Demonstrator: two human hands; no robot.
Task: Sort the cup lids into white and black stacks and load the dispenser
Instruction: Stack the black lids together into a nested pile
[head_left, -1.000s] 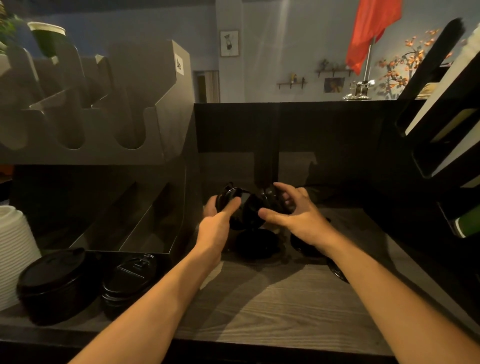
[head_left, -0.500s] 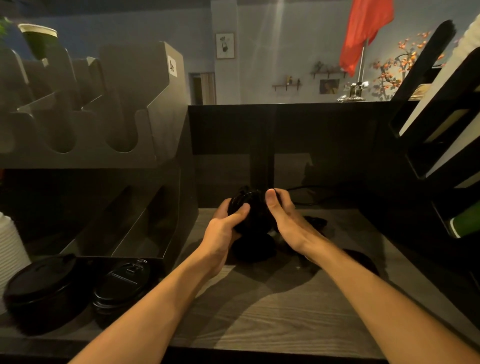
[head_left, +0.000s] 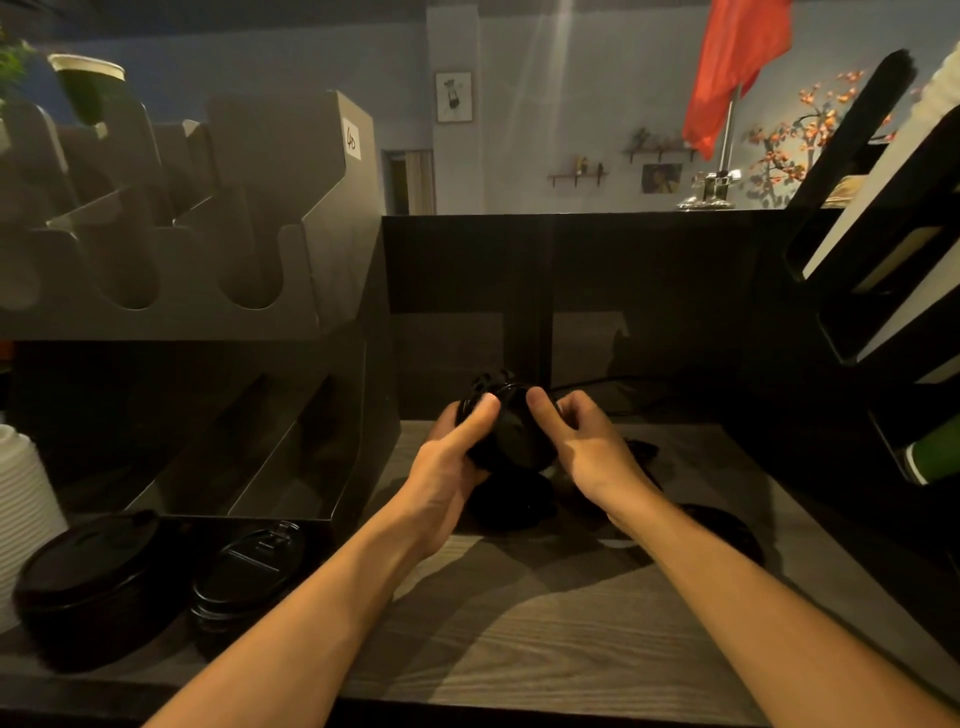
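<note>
Thumbs of left hand (head_left: 441, 467) and right hand (head_left: 587, 447) clamp black lids (head_left: 511, 431) between curled fingers.

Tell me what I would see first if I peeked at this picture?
Two hands, the left hand and the right hand, hold a bunch of black lids in the middle, above the wooden counter. A big grey dispenser stands on the left, and a bright red flag hangs at the back right.
</note>
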